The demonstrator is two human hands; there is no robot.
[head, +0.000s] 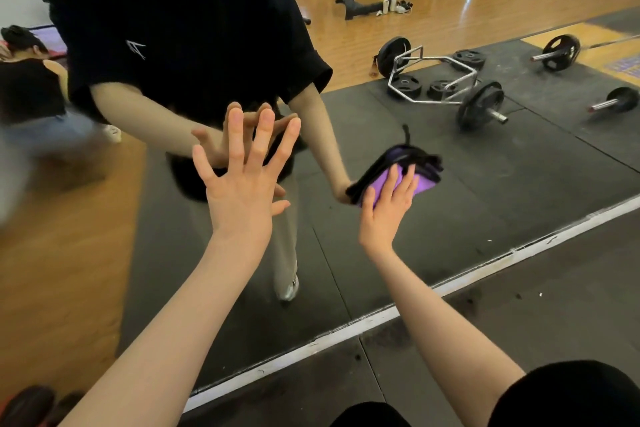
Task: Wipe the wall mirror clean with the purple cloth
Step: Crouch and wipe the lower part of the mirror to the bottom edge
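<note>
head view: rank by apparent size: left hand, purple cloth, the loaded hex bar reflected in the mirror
1. hex bar, widest span, though only a reflection
2. left hand, fingers spread
3. purple cloth, partly under the right hand; its full size is unclear

mirror [450, 184]: glass open right of purple cloth [420, 184] | left hand [242, 184] blocks the left

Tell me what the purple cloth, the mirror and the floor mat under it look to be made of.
Purple cloth: soft, matte fabric, likely microfibre; it bunches in folds with a dark edge.
Mirror: smooth glossy glass; it reflects the gym sharply, with a pale strip along its bottom edge.
Floor mat: dull black, probably rubber; seams and scuffs show.
</note>
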